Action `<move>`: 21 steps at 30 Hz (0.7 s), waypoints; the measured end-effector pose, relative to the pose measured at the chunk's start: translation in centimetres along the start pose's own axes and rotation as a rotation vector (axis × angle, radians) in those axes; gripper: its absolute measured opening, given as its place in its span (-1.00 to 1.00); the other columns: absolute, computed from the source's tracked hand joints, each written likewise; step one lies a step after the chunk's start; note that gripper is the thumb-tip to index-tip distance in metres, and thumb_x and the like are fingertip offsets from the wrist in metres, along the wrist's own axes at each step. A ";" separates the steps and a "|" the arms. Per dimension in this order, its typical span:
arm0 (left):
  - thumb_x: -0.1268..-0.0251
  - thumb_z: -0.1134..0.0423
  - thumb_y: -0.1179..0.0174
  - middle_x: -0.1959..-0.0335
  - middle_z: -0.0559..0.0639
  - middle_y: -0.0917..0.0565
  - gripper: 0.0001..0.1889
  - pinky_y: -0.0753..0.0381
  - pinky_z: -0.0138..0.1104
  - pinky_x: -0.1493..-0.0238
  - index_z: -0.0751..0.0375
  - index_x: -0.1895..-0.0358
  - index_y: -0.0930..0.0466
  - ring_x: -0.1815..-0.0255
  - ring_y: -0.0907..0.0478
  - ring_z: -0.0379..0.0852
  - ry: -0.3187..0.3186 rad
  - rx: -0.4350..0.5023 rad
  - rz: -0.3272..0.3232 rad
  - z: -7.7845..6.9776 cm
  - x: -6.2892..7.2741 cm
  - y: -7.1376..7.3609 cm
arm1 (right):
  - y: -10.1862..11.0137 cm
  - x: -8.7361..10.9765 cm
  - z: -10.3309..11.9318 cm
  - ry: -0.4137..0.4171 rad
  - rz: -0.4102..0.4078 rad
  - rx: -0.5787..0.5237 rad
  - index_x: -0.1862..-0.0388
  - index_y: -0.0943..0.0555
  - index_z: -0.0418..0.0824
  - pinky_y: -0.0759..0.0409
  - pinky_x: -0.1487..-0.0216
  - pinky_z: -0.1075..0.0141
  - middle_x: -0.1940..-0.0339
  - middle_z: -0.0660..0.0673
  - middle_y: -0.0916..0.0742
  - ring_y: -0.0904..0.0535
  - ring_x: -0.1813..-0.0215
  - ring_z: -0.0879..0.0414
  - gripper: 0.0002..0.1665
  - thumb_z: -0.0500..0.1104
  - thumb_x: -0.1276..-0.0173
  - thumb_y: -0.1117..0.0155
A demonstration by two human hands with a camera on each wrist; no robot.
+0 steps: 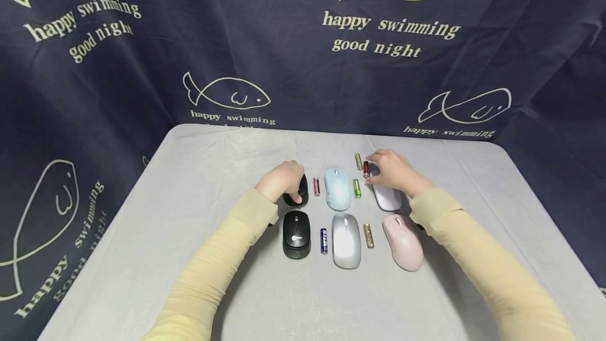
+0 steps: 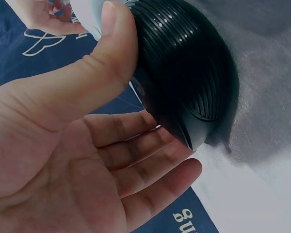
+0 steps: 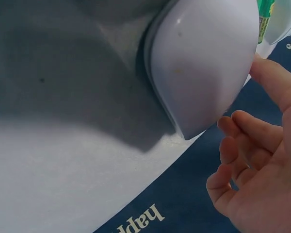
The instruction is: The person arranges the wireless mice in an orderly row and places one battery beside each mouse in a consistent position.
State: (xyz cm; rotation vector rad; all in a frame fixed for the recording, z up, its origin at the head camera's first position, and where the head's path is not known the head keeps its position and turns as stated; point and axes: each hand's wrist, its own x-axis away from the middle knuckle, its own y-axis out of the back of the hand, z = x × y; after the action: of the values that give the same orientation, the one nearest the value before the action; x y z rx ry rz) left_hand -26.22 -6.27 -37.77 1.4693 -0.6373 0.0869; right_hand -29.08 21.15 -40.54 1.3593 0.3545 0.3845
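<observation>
In the head view my left hand (image 1: 284, 180) is at a black mouse (image 1: 303, 196) at the back left. The left wrist view shows the thumb on one side of its ribbed black body (image 2: 184, 63), with the fingers reaching along the other side. My right hand (image 1: 395, 171) hovers over the front end of a lavender mouse (image 1: 389, 199). Its thumb and fingertips are apart, with a dark red battery (image 1: 366, 169) right by them. In the right wrist view the thumb comes close to the lavender mouse's side, and the other fingers bend loosely beyond its end.
Between the hands lie a light blue mouse (image 1: 338, 189), a pink battery (image 1: 316, 187) and a green battery (image 1: 357, 188). Nearer are another black mouse (image 1: 296, 233), a blue battery (image 1: 324, 241), a grey mouse (image 1: 346, 241), a gold battery (image 1: 369, 236) and a pink mouse (image 1: 404, 243).
</observation>
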 end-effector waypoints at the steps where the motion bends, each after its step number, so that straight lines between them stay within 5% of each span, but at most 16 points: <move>1: 0.12 -0.02 -0.47 -0.09 0.21 -0.50 -0.21 -0.46 -0.20 -0.19 0.33 -0.20 -0.43 -0.12 -0.43 0.10 0.000 0.001 0.001 0.0 0.0 0.0 | 0.0 -0.1 -0.1 0.004 0.003 -0.004 -0.11 -0.53 -0.43 -0.41 -0.15 -0.18 -0.11 -0.40 -0.58 -0.45 -0.17 -0.32 -0.22 -0.01 0.04 -0.52; 21: 0.12 -0.01 -0.49 -0.05 0.20 -0.51 -0.22 -0.48 -0.22 -0.14 0.35 -0.18 -0.44 -0.06 -0.43 0.06 0.002 0.019 -0.010 0.0 0.0 -0.1 | -0.5 -1.9 -1.0 0.001 0.063 -0.089 0.00 -0.60 -0.44 -0.38 -0.23 -0.09 -0.02 -0.39 -0.64 -0.48 -0.15 -0.30 -0.39 -0.12 -0.01 -0.50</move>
State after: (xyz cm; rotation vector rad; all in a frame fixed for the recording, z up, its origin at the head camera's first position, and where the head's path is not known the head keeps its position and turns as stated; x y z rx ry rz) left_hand -26.18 -6.30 -37.87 1.4902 -0.6291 0.0867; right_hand -31.21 21.03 -41.17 1.2855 0.2925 0.4479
